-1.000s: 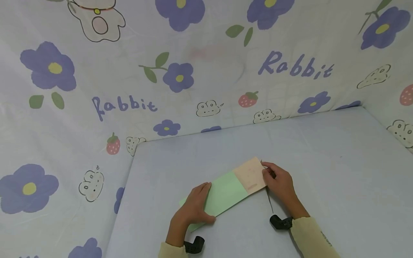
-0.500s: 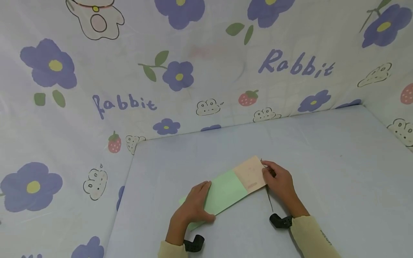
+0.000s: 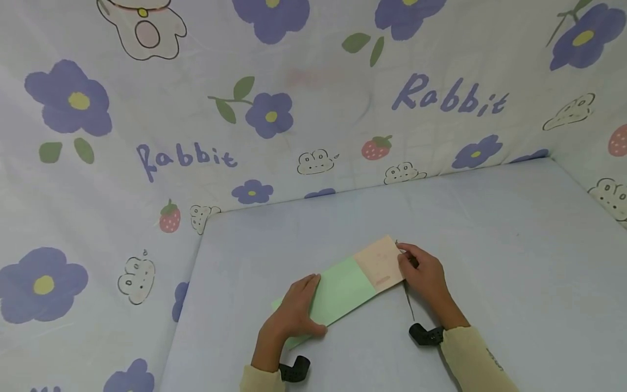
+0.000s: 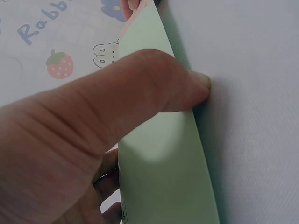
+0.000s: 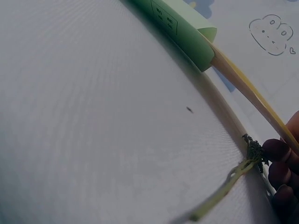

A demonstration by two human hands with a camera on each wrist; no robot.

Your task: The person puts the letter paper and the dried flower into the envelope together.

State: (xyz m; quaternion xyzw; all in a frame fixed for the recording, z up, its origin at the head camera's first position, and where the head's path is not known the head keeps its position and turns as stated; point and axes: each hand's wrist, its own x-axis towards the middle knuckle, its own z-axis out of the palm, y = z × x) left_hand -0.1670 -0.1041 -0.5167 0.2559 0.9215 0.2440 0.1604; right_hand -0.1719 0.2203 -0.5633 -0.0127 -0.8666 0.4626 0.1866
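A long green paper sleeve lies slantwise on the table, with a peach-coloured card projecting from its right end. My left hand grips the sleeve across its width, thumb over the near edge and fingers at the far one. At the card's outer end my right hand pinches it between thumb and fingers. Against those fingertips, in the right wrist view, is a sprig with dark, crumpled leaves and a thin stem; its stem hangs below the hand in the head view. Small print marks the sleeve's underside.
The pale cloth-covered table extends beyond both hands. Behind and to the left stands a white curtain printed with flowers, rabbits and strawberries. A tiny dark speck lies on the tabletop. Black wrist cameras sit at both cuffs.
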